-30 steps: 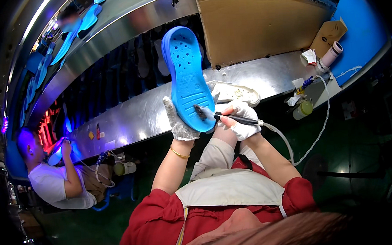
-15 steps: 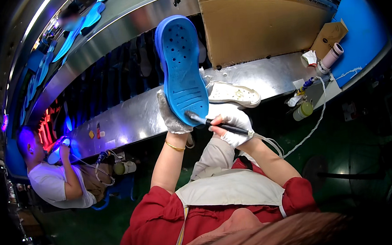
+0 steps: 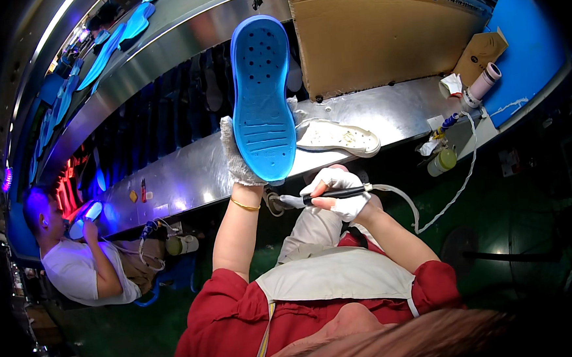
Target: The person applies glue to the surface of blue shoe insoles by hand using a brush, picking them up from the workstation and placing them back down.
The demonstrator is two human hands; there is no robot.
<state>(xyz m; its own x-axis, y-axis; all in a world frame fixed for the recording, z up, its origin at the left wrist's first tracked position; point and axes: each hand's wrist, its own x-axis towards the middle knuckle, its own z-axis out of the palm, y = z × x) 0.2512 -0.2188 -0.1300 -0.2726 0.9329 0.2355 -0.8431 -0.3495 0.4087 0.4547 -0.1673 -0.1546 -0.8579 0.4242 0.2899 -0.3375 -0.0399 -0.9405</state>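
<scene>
My left hand (image 3: pixel 235 157), in a greyish work glove, grips a blue shoe sole (image 3: pixel 265 108) near its lower end and holds it up with the hollow inside facing me. The sole has small holes in its far part and ridges lower down. In a white glove with bare fingertips, my right hand (image 3: pixel 345 198) is closed round a glue brush (image 3: pixel 326 195) with a black handle and a pale hose at its back end. The brush tip is below the sole's lower end, apart from it. On the metal bench, right of the blue sole, lies a white shoe sole (image 3: pixel 339 138).
A cardboard sheet (image 3: pixel 389 38) leans behind the metal bench (image 3: pixel 187 175). At the right are a pink bottle (image 3: pixel 483 84), a yellow-green container (image 3: pixel 442 162) and a trailing hose (image 3: pixel 460 184). A co-worker (image 3: pixel 81 260) sits at the left. Blue soles (image 3: pixel 135 21) lie on the upper conveyor.
The brush has come off the sole's lower end and moved down with my right hand. My left hand has shifted slightly left, turning the sole more upright.
</scene>
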